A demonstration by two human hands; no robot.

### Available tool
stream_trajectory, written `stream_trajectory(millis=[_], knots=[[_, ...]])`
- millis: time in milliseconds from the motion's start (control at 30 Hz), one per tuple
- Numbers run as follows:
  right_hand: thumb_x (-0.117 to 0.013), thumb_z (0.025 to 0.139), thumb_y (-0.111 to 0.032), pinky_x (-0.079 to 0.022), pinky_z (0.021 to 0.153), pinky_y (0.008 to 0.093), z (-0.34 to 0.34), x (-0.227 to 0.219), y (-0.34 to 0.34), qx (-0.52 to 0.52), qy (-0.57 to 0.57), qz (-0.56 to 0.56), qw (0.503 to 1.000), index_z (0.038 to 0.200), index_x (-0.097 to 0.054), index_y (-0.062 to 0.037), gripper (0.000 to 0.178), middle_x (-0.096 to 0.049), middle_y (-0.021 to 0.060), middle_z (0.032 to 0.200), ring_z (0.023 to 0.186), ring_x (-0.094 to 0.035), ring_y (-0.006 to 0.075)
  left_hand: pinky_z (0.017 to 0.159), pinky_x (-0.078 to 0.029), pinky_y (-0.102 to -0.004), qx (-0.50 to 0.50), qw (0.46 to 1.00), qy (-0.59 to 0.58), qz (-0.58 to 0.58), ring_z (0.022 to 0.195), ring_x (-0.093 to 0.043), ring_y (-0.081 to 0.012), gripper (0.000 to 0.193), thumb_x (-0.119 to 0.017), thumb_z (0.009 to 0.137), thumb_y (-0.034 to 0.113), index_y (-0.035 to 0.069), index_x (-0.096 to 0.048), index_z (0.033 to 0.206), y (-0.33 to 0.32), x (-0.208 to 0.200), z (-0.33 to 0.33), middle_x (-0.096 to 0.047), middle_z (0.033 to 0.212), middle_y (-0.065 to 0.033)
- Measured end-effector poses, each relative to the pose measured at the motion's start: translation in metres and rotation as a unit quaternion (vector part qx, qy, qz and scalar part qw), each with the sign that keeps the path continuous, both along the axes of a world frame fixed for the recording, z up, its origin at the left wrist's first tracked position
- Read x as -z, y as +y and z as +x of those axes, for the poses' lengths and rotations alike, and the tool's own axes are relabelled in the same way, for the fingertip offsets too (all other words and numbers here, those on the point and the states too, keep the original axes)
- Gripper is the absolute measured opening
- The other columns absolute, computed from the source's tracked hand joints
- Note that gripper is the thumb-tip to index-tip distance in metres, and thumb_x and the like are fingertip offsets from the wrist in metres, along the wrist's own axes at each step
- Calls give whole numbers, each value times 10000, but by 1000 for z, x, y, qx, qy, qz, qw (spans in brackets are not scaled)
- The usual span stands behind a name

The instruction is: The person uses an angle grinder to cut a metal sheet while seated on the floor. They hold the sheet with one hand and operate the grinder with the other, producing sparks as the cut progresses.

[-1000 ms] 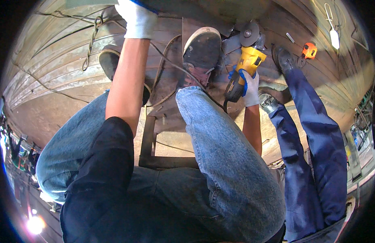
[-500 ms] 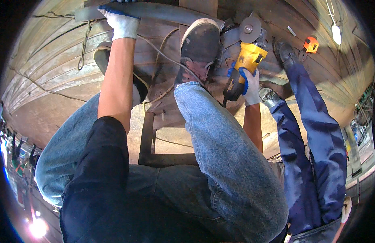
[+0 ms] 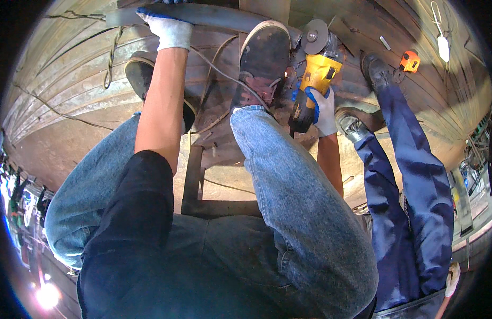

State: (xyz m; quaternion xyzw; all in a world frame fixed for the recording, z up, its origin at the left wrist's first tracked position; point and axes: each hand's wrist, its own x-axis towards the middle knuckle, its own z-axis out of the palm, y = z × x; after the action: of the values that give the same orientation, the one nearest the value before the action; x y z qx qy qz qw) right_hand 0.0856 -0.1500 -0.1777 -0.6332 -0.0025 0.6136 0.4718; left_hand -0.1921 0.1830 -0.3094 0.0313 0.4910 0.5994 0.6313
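Observation:
My left hand (image 3: 169, 27), in a white glove with blue coating, grips a long flat metal bar (image 3: 219, 18) at the top of the view; its fingers are partly cut off by the upper edge. My right hand (image 3: 323, 110), gloved alike, is wrapped round the body of a yellow and black angle grinder (image 3: 320, 72). The grinder's grey disc (image 3: 314, 36) faces up, close to the bar's right end; whether they touch I cannot tell. My dark shoe (image 3: 264, 50) is set against the bar between both hands.
A co-worker's blue-trousered legs (image 3: 416, 159) and dark boots are close on my right. An orange tape measure (image 3: 410, 61) and a white tag (image 3: 443, 48) lie beyond. Cables (image 3: 214, 64) cross the curved metal surface; a steel frame (image 3: 219, 208) is below my knees.
The grinder in my right hand has shifted slightly left and upward. My left hand and the bar have moved a little to the right.

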Motion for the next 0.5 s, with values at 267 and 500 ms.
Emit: stream_trajectory(millis=[267,500], knots=[[-745,863,-93,-585,845,339,-1,4,-3,-43,-87,10,995,1260,-598,-7,433,-690,70,1062,915,-696,177,778,-443,-477,44,999,-2,-10,755,-417,-234,593,-307,973,741,172,-473,949,-4,30,-23,-419,851,-15],[-762,855,-72,-570,868,319,-5,1,-3,-32,-75,-19,996,1238,-611,-20,416,-687,63,1051,889,-696,165,707,-435,-412,21,997,-36,58,749,-459,-232,586,-346,985,737,172,-499,1011,-9,36,-25,-459,847,-30]])
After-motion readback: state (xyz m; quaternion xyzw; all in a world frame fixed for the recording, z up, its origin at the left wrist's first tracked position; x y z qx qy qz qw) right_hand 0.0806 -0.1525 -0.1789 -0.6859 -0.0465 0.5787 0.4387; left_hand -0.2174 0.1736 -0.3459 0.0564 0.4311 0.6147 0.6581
